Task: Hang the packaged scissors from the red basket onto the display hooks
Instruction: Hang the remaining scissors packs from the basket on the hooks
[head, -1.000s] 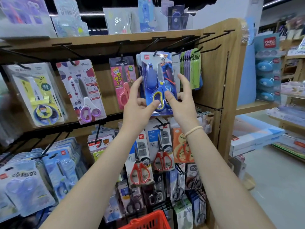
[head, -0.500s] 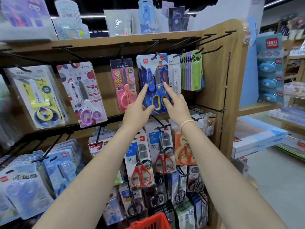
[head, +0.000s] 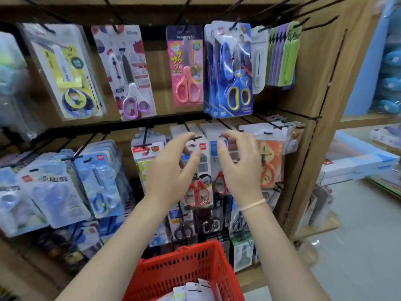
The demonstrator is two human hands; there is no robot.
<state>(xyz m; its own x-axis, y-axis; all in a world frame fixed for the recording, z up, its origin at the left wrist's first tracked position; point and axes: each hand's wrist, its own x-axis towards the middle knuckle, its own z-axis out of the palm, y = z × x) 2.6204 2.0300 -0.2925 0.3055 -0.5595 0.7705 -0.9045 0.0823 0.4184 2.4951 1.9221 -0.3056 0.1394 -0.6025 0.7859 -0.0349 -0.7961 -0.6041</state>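
A blue pack of scissors with yellow-lined handles [head: 233, 70] hangs on a black hook [head: 235, 23] in the top row of the wooden display. Both my hands are below it and apart from it, in front of the second row. My left hand [head: 171, 168] is empty, fingers loosely curled. My right hand [head: 238, 164] is empty too, fingers loosely bent, a pale band on its wrist. The red basket [head: 188, 270] stands at the bottom centre with several white-carded packs [head: 193, 291] in it.
Pink scissors [head: 186, 66], purple-handled scissors [head: 128, 72] and a yellow pack [head: 67, 72] hang left of the blue pack. Red-handled scissors [head: 196, 194] hang behind my hands. Light blue packs [head: 58, 187] fill the lower left. The display's wooden side panel [head: 321, 105] stands at the right.
Both hands let go of the blue pack, which stays on its hook, and dropped to the second row. The view tilted down, showing more of the red basket.
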